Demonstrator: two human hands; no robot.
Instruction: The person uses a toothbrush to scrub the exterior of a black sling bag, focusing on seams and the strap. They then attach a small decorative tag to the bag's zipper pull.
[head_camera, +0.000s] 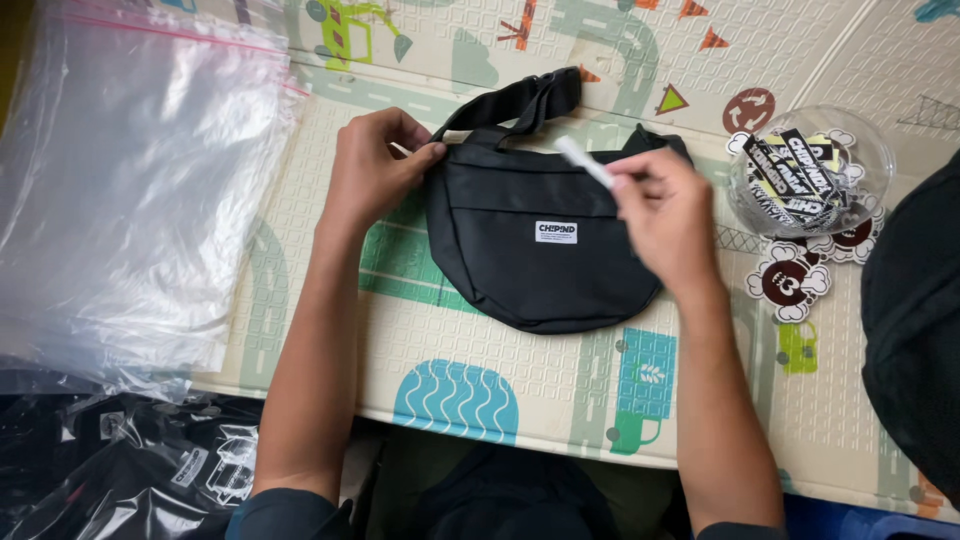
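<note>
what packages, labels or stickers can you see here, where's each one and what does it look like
Stack of clear zip-top plastic bags: far left, pink seal strips.
Small white rectangular sewn label: front of the black fabric waist bag, centre.
Clear round tub: upper right, holding black-and-white strip stickers.
Brown-and-white die-cut stickers: beside the tub.

Black fabric half-moon waist bag with a small white label (535, 245): one
Bare hands: two, the left hand (375, 165) and the right hand (665, 210)
Thin white stick-shaped item (585, 162): one
Clear round plastic bowl (868, 140): one
Black-and-white strip tags in the bowl (800, 170): several, too jumbled to count
Brown-and-white cartoon stickers (790, 283): at least three
Clear zip-top plastic bags, stacked (130, 190): many, number unclear
Colourful road-print foam play mat (500, 385): one
</note>
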